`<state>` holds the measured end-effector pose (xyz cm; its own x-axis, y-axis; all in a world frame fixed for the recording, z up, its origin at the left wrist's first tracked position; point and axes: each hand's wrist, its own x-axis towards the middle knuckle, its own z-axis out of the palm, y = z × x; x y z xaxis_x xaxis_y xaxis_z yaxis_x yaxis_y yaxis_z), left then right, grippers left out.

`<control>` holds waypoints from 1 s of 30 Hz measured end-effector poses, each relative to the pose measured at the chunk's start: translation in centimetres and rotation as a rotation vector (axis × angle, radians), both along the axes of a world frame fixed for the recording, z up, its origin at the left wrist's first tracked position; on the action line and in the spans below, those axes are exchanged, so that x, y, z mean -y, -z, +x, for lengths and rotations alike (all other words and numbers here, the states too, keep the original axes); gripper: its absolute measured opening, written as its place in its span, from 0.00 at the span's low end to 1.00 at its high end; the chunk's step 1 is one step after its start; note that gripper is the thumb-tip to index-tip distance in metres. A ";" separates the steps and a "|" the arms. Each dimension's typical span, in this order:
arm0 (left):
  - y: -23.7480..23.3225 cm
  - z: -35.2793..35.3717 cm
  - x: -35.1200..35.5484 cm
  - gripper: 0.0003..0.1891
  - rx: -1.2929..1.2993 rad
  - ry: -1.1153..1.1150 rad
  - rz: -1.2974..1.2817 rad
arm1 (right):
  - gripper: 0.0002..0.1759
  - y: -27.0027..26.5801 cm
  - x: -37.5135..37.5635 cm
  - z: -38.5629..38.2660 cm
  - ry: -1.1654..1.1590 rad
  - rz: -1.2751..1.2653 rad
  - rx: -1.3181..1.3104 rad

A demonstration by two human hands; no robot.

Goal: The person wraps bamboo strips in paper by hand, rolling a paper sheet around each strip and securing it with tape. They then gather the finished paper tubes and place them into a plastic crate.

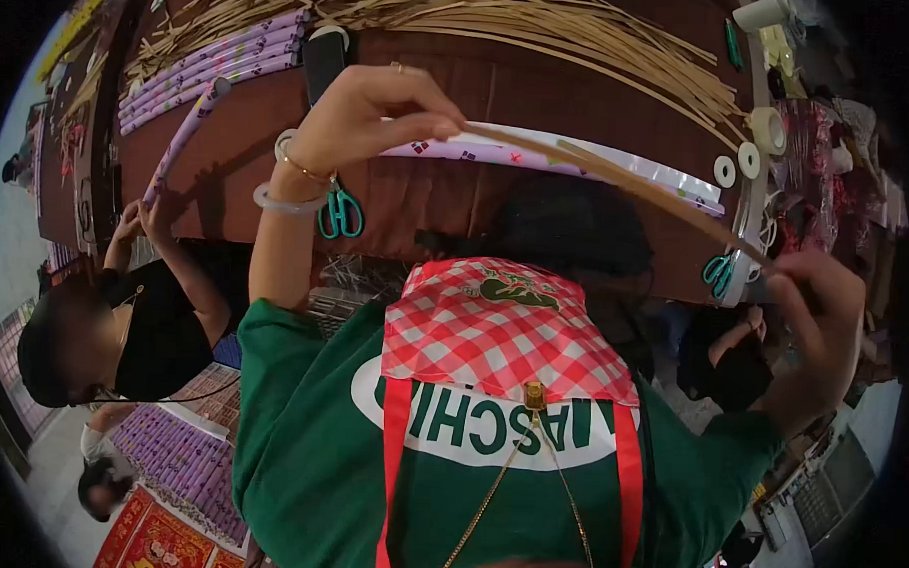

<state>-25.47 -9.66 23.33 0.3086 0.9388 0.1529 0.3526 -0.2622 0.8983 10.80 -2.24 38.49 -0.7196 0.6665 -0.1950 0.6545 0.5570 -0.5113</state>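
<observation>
A long, thin brown strip [618,177] is stretched between my two hands, slanting down to the right. My left hand [396,107], with a ring and bracelets at the wrist, pinches its left end between thumb and fingers. Its right end is in the closed fingers of my right hand [819,297], near the table's right edge. Behind the strip, a purple patterned paper [449,150] with a white side lies lengthwise on the brown-covered table [431,83]. Teal scissors [340,212] lie beside my left wrist.
Many loose strips [544,22] lie along the far side. Purple rolls [222,61] and a dark phone [324,64] are at the left. Tape rolls [768,130] and more teal scissors [717,275] lie right. A co-worker [143,323] at left holds a purple roll [186,139].
</observation>
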 end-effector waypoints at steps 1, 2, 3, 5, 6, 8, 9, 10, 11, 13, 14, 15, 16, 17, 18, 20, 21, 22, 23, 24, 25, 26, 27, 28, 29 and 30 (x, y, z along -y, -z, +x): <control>0.3 -0.4 1.0 0.05 0.208 0.038 -0.096 | 0.03 0.1 0.1 0.3 -0.025 -0.203 -0.030; 0.6 -0.6 2.1 0.05 0.257 0.063 -0.175 | 0.04 0.3 0.1 0.9 -0.049 -0.404 -0.062; 1.1 -0.7 3.2 0.05 0.305 0.087 -0.254 | 0.05 0.6 -0.3 1.2 -0.170 -0.533 -0.063; 2.9 -0.3 5.3 0.06 0.483 0.087 -0.466 | 0.06 1.9 -0.4 1.5 -0.045 -0.990 -0.024; 3.7 -0.3 6.1 0.07 0.534 0.049 -0.577 | 0.09 2.3 -0.9 0.2 -0.003 -1.154 0.030; 5.1 -1.1 7.0 0.07 0.493 -0.036 -0.738 | 0.11 5.7 -1.0 -1.1 0.260 -1.170 0.201; 6.2 -1.6 7.3 0.08 0.508 -0.056 -0.778 | 0.13 9.0 -1.3 -0.1 0.326 -1.344 0.055; 7.4 -2.1 7.7 0.08 0.523 -0.079 -0.818 | 0.14 11.6 -1.4 -0.1 0.378 -1.453 0.001; 8.5 -2.7 8.0 0.09 0.548 -0.086 -0.830 | 0.14 13.8 -1.4 -0.5 0.428 -1.563 -0.055; 10.2 -3.2 8.3 0.09 0.593 -0.218 -0.829 | 0.14 16.8 -1.0 -1.5 0.480 -1.545 -0.021; 10.9 -3.5 8.2 0.10 0.527 -0.381 -0.837 | 0.13 18.3 -0.8 -2.1 0.455 -1.494 0.000; 11.9 -3.7 8.1 0.10 0.434 -0.483 -0.758 | 0.13 19.6 -0.6 -2.6 0.473 -1.401 -0.007; 13.0 -3.9 8.0 0.09 0.338 -0.580 -0.677 | 0.13 20.9 -0.7 -3.0 0.458 -1.408 0.001; 13.6 -4.3 7.8 0.09 0.326 -0.638 -0.722 | 0.13 22.2 -0.8 -3.3 0.454 -1.305 0.001; 14.2 -4.1 7.6 0.09 0.362 -0.709 -0.666 | 0.13 23.2 -1.0 -3.7 0.452 -1.201 0.000; 15.6 -4.3 7.1 0.09 0.432 -0.795 -0.593 | 0.12 24.4 -1.2 -4.8 0.499 -1.176 -0.004; 16.1 -4.4 6.9 0.09 0.433 -0.802 -0.601 | 0.11 24.8 -1.5 -5.2 0.492 -1.071 -0.004; 16.2 -4.3 6.5 0.08 0.301 -0.847 -0.595 | 0.11 25.4 -1.7 -5.4 0.486 -0.966 -0.005; 16.4 -4.4 6.1 0.07 0.169 -0.887 -0.586 | 0.10 26.1 -1.9 -5.6 0.532 -0.973 -0.016; 16.9 -4.5 6.1 0.06 0.266 -0.905 -0.571 | 0.10 26.7 -1.9 -5.7 0.531 -0.977 -0.011; 17.7 -4.8 6.1 0.06 0.267 -0.908 -0.577 | 0.11 27.3 -2.0 -5.7 0.541 -0.961 -0.005; 18.6 -5.3 6.3 0.07 0.261 -0.883 -0.546 | 0.11 27.7 -2.1 -5.9 0.551 -0.945 0.003; 19.3 -5.5 6.4 0.09 0.254 -0.857 -0.518 | 0.11 27.8 -2.2 -6.1 0.550 -0.952 0.011; 19.2 -5.5 6.2 0.09 0.256 -0.861 -0.528 | 0.11 27.9 -2.3 -6.3 0.542 -0.956 0.014; 18.8 -5.5 5.8 0.11 0.272 -0.930 -0.517 | 0.11 28.0 -2.4 -6.6 0.533 -0.960 0.016; 18.7 -5.5 5.6 0.14 0.287 -0.997 -0.504 | 0.11 28.2 -2.5 -6.7 0.533 -0.967 0.023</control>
<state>-30.93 -15.23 4.63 -0.5905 0.7202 -0.3641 -0.0328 0.4294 0.9025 4.05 0.25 10.30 -0.3755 0.4491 -0.8108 0.7064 -0.4276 -0.5640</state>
